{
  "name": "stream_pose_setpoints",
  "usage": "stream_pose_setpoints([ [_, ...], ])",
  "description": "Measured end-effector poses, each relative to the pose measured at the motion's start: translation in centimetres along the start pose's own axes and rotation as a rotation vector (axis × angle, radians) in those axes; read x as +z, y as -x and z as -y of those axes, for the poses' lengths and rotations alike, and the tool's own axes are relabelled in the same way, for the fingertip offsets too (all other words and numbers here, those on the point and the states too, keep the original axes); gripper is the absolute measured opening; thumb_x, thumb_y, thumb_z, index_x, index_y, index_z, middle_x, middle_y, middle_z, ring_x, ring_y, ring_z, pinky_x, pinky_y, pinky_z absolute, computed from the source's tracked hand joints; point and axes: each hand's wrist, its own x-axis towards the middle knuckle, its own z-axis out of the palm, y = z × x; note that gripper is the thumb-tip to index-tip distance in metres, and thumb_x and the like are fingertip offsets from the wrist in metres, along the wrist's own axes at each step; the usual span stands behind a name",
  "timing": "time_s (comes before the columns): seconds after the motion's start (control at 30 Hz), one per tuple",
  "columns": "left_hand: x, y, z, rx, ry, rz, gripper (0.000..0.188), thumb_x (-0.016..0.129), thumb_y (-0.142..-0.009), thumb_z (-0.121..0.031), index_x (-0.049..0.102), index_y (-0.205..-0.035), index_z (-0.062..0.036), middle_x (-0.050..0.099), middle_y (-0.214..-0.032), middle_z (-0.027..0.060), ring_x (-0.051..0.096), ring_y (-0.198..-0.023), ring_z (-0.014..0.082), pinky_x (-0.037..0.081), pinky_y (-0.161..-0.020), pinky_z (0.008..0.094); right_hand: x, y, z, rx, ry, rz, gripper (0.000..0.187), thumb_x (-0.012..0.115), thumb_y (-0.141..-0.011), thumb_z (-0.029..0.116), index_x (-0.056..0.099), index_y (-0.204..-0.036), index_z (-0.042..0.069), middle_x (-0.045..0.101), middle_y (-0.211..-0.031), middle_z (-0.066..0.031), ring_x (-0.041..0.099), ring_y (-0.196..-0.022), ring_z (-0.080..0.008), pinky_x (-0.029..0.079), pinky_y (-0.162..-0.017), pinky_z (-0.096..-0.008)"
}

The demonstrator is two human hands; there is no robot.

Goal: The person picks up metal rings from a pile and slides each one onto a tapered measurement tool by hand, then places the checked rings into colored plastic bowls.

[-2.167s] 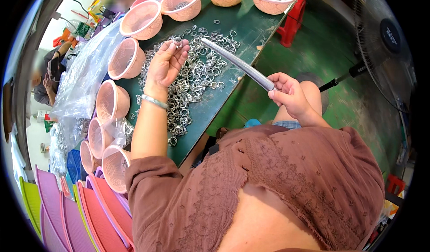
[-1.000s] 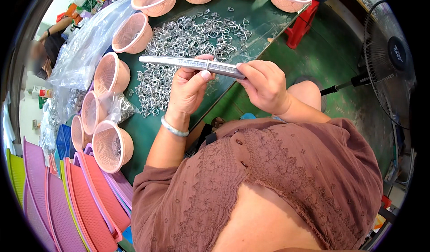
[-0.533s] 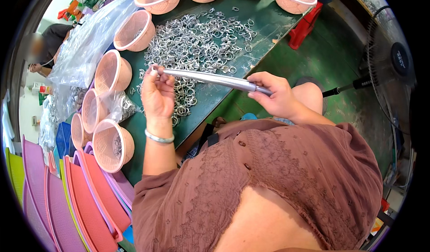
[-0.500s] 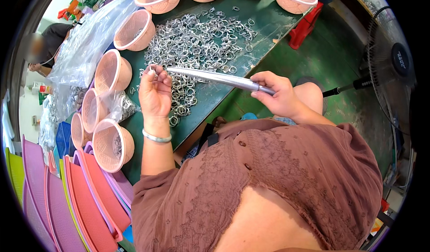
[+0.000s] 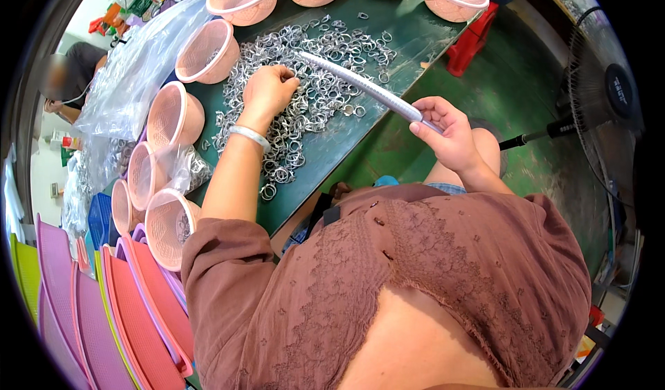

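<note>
A tapered silver ring mandrel (image 5: 374, 89) sits in my right hand (image 5: 454, 137), whose fingers and thumb are wrapped round its thick end. Its thin tip points up and left, over a loose heap of silver-coloured rings (image 5: 318, 109). Into the middle of that heap reaches my left hand (image 5: 269, 95), back of the hand up and fingers bent together in a pinch among the rings. Whatever the fingertips grip is hidden. The heap lies spread on a green table (image 5: 346, 151).
Pink plastic baskets, such as the near-left one (image 5: 166, 234) and the far-right one (image 5: 450, 2), ring the heap; several contain rings. Clear plastic sheeting (image 5: 138, 64) lies at the left. Stacked coloured trays (image 5: 97, 307) stand lower left. A fan (image 5: 616, 92) is at right, a red stool (image 5: 474, 40) behind the table.
My left hand has left the mandrel's tip and moved forward and right, down onto the rings, turning palm-down. The mandrel in my right hand has tilted, its tip now farther up and right.
</note>
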Motion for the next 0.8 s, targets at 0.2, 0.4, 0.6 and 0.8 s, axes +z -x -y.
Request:
stream_pose_setpoints([
  [0.2, -0.9, -1.1, 2.6, -0.116, 0.979, 0.110, 0.018, 0.059, -0.080, -0.016, 0.061, -0.089, 0.0002, 0.060, -0.079, 0.0031, 0.046, -0.060, 0.0066, 0.036, -0.051, 0.0181, -0.4, 0.1, 0.2, 0.011, 0.008, 0.004, 0.025, 0.058, -0.078, -0.001, 0.048, -0.101, -0.003, 0.057, -0.084, -0.0039, 0.052, -0.076, -0.0068, 0.041, -0.067, -0.0200],
  [0.4, -2.6, 0.2, 3.7, -0.205, 1.846, 0.403, 0.018, 0.048, -0.087, -0.013, 0.055, -0.089, 0.0041, 0.054, -0.103, 0.0139, 0.035, -0.058, 0.0062, 0.032, -0.048, 0.0167, 0.1, -0.2, 0.2, 0.013, -0.017, 0.052, 0.025, 0.057, -0.078, -0.001, 0.048, -0.101, -0.003, 0.057, -0.084, -0.0038, 0.052, -0.075, -0.0064, 0.041, -0.066, -0.0198],
  [0.6, -1.9, 1.1, 4.3, -0.131, 1.987, 0.446, 0.019, 0.049, -0.088, -0.014, 0.054, -0.091, 0.0034, 0.051, -0.097, 0.0113, 0.035, -0.061, 0.0077, 0.033, -0.051, 0.0182, 1.0, -0.5, 0.6, -0.051, 0.048, 0.060, 0.024, 0.058, -0.078, -0.001, 0.049, -0.101, -0.002, 0.057, -0.082, -0.0030, 0.050, -0.073, -0.0054, 0.040, -0.063, -0.0196],
  [0.8, -1.7, 2.5, 2.2, 0.047, 1.875, 0.404, 0.020, 0.052, -0.087, -0.015, 0.053, -0.097, 0.0013, 0.047, -0.075, 0.0012, 0.034, -0.059, 0.0068, 0.030, -0.050, 0.0179, 1.3, -0.4, 0.9, -0.130, 0.247, 0.041, 0.025, 0.061, -0.075, 0.000, 0.051, -0.098, -0.001, 0.057, -0.078, -0.0048, 0.051, -0.065, -0.0065, 0.040, -0.058, -0.0205],
])
